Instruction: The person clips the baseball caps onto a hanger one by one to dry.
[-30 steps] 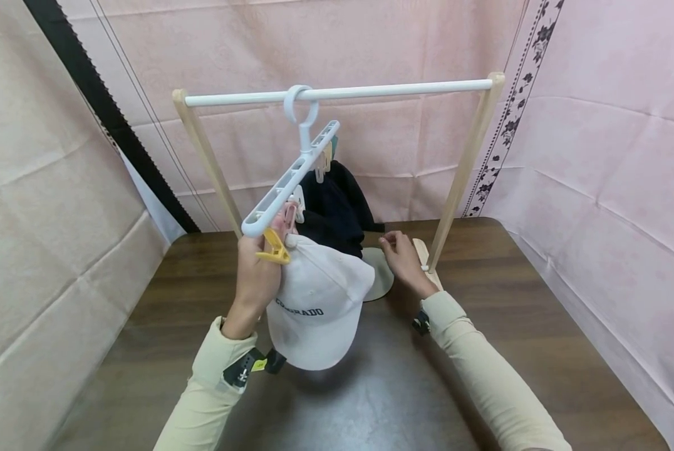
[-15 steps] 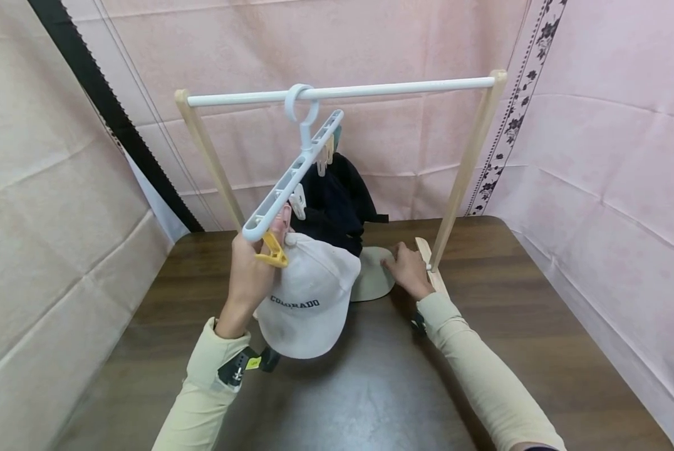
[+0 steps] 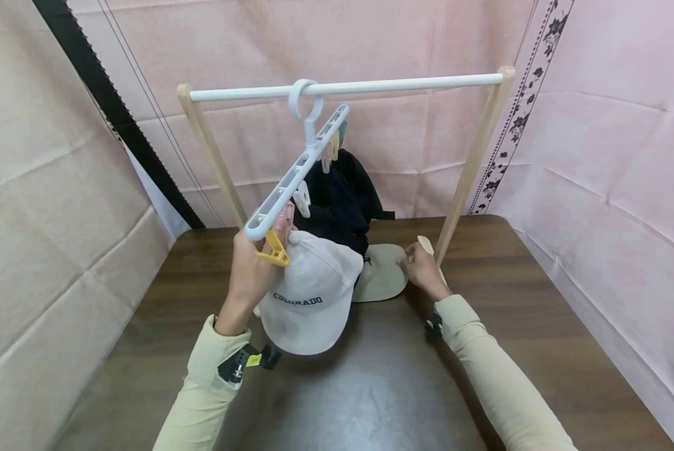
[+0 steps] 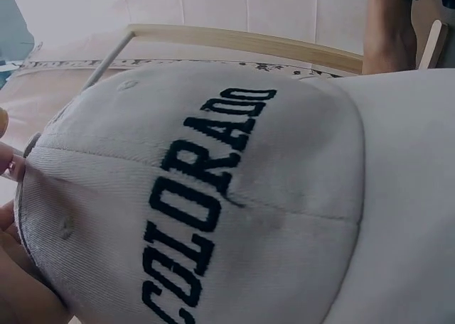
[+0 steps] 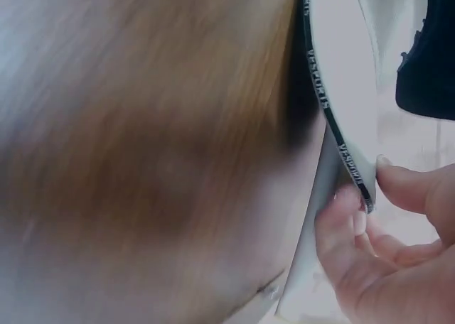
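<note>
- Far left: your left hand (image 3: 251, 269) is at the near end of the hanger (image 3: 292, 188), fingers apparently closed about the pink clip (image 3: 289, 215); whether they also pinch fabric cannot be told. Advice: hold the clip steady so that the hanger does not swing.
- Just right: the yellow clip (image 3: 275, 252) sits before your knuckles; allow it clearance.
- Centre: the white cap (image 3: 314, 275) is below the hanger's near end, beside your left hand, brim pointing down towards the bench (image 3: 371, 401). Pale woven crown, rounded, seamed; dark block letters read COLORADO. Its brim should resist bending, its crown probably dents.
- Right of centre, behind: the dark cloth (image 3: 342, 200) is below the hanger, folds partly hidden.
- Right: the sage cap (image 3: 381, 275) shows mainly its smooth, curved brim; a lettered dark strip follows the edge in the right wrist view.
- Far right: your right hand (image 3: 424, 269) pinches that brim's edge between thumb and fingers. Advice: grip firmly, without creasing it, and guide it clear of the white cap.
</note>
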A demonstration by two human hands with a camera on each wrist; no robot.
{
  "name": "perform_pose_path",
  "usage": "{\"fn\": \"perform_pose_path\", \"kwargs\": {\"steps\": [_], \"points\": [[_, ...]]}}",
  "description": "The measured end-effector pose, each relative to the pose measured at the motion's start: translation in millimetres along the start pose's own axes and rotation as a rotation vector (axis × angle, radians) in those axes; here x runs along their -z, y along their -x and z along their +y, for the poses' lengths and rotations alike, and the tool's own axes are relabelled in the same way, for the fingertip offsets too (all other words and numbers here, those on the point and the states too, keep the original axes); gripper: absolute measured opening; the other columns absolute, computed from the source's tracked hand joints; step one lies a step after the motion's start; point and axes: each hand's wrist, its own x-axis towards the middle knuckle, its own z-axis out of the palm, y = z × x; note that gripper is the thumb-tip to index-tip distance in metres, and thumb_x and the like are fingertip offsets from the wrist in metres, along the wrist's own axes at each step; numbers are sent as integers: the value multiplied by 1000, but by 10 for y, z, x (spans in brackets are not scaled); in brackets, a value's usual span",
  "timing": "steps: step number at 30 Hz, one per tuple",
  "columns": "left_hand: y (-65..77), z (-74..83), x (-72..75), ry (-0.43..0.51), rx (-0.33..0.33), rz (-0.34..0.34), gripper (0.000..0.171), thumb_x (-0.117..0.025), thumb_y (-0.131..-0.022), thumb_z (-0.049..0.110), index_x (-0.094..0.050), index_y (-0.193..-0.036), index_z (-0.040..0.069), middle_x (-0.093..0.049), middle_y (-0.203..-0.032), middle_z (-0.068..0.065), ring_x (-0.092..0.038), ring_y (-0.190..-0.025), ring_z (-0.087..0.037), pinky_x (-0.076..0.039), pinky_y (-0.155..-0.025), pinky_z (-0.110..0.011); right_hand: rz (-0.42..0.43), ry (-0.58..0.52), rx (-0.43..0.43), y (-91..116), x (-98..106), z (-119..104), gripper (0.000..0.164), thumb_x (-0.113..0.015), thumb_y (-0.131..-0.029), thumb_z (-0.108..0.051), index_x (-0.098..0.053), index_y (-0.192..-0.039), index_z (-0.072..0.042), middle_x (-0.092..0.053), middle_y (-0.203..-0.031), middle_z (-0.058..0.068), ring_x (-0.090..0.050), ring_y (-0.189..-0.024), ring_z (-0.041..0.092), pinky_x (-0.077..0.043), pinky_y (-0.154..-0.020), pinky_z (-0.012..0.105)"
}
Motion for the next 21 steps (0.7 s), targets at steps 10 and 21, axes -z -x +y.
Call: {"fn": "perform_pose_path", "kwargs": {"steps": [10,21], "points": [[-11,-27,-10,15,6,14,38,-64,-107,24,-58,-134,-2,-67,-111,-11,-66,-99,-20,-53,-94,-28,-197,74,-110,248,269,65,39,-55,-111,-14,-41,-136,13,-62,-102,26,-67,-67,23,-57,-63,35],[-36,-23,-31,27,-15,22,40,-66,-105,24,-54,-135,-1,-67,-119,-12,-70,-107,-20,-53,-105,-36,-389,22,-196,600,525,-62,36,-50,-110,-1,-34,-137,16,-61,-89,21,-69,-67,22,-63,-66,37]]}}
